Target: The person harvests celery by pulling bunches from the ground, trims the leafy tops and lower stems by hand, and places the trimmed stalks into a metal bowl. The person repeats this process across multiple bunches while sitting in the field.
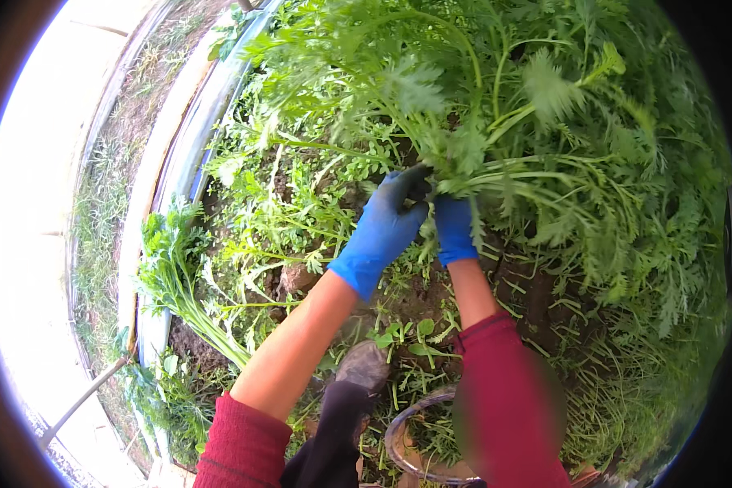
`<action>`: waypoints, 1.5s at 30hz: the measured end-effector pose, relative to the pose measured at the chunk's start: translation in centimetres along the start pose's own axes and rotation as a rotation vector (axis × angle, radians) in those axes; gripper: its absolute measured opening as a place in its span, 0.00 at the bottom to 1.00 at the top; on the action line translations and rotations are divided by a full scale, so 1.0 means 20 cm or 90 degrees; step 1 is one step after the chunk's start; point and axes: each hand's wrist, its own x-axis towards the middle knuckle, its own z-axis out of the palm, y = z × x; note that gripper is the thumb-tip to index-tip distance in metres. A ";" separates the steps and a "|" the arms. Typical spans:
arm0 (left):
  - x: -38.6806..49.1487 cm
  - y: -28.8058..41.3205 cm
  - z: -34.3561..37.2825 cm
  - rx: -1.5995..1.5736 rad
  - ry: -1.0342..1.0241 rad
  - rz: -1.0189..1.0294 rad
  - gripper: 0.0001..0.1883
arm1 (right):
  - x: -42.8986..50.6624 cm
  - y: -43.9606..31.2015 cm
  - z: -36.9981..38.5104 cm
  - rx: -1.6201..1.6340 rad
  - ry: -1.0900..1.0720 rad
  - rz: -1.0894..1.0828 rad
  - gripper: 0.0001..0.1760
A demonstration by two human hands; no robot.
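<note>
Both my hands wear blue gloves and are at the base of a clump of leafy green plants (512, 122) with lobed leaves. My left hand (390, 222), its fingertips darkened, reaches to the foot of the stems with fingers curled; whether it grips one is unclear. Close beside it on the right, my right hand (455, 227) is partly hidden under stems and leaves, so its fingers and anything in them cannot be seen. A bunch of long-stemmed greens (183, 293) lies to the left of my left forearm.
Below my hands are a shoe (364, 366) and a round rim (396, 436) around some greens, partly behind my right sleeve. Cut stems litter the soil (527, 293) at right. Low weeds (317, 183) grow at left, beside plastic sheeting (204, 122) along the bed's edge.
</note>
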 end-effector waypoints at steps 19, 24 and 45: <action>0.21 -0.03 -0.18 -0.142 0.099 -0.158 0.31 | 0.31 -0.08 0.13 -0.181 -0.057 0.075 0.17; 0.17 -0.02 -0.17 -0.164 0.111 -0.141 0.30 | 0.38 0.09 0.09 -0.228 -0.179 -0.003 0.25; 0.16 -0.06 -0.25 -0.181 0.181 -0.192 0.16 | 0.04 -0.12 0.02 -0.024 -0.107 0.091 0.23</action>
